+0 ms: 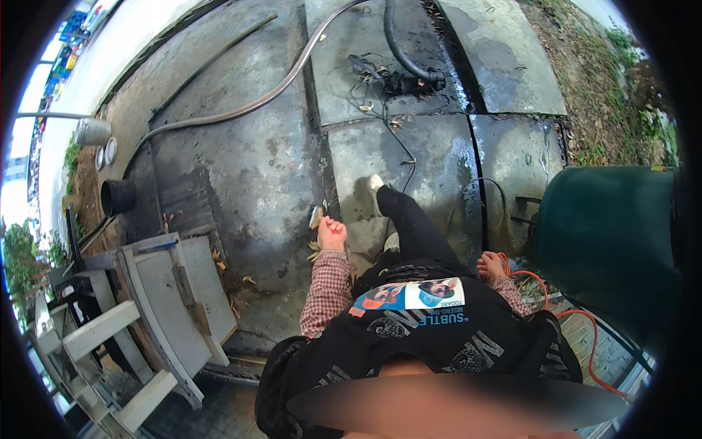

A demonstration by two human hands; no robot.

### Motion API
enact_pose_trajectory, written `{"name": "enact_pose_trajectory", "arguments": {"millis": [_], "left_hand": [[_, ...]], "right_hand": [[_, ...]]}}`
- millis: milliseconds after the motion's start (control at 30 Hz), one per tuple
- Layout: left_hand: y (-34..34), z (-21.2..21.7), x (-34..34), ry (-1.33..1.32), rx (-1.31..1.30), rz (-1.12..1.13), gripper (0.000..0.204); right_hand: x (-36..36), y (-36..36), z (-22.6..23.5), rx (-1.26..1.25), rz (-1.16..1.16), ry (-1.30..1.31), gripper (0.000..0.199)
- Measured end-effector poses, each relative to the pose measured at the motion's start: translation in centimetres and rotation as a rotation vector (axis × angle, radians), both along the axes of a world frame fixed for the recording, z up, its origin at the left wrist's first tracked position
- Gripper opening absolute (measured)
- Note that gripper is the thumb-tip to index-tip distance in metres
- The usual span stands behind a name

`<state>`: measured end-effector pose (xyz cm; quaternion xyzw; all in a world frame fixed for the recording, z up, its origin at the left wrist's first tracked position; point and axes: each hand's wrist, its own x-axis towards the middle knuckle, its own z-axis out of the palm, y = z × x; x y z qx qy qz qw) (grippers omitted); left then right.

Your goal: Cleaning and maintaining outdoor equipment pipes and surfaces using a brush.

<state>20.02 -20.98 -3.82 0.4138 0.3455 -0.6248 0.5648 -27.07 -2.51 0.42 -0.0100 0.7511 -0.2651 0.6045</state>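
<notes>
My left hand (333,233) is closed in a fist over the concrete, with a bit of red showing between the fingers. Just past the knuckles is a small white and brown block-like object (316,217); whether the fist grips it I cannot make out. On the other side, at hip height, my right hand (491,266) has its fingers curled round an orange cord (541,280). That cord loops away beside the checked sleeve and runs down to the lower right. One foot in a pale shoe (376,184) is stepped forward.
A black pump-like unit (413,83) with a thick hose and dark cables lies ahead. A long pale hose (248,108) curves across the wet concrete. To the left stand a grey metal frame (157,293), a black bucket (118,197) and pale pails (93,132). A large green tank (607,227) is at right.
</notes>
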Motion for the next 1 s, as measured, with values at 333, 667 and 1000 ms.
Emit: {"name": "enact_pose_trajectory", "arguments": {"millis": [333, 667, 1000], "left_hand": [[-10.7, -0.7, 3.7, -0.049, 0.078, -0.126, 0.02], [-23.4, 2.5, -2.2, 0.028, -0.087, -0.483, 0.013], [-29.2, 6.3, -9.6, 0.013, -0.224, -1.071, 0.018]], "right_hand": [[6.2, -11.8, -3.1, 0.16, 0.04, 0.188, 0.024], [8.7, -21.4, -0.3, 0.078, 0.025, 0.376, 0.037], [18.2, -29.7, 6.7, -0.192, -0.19, 0.224, 0.033]]}}
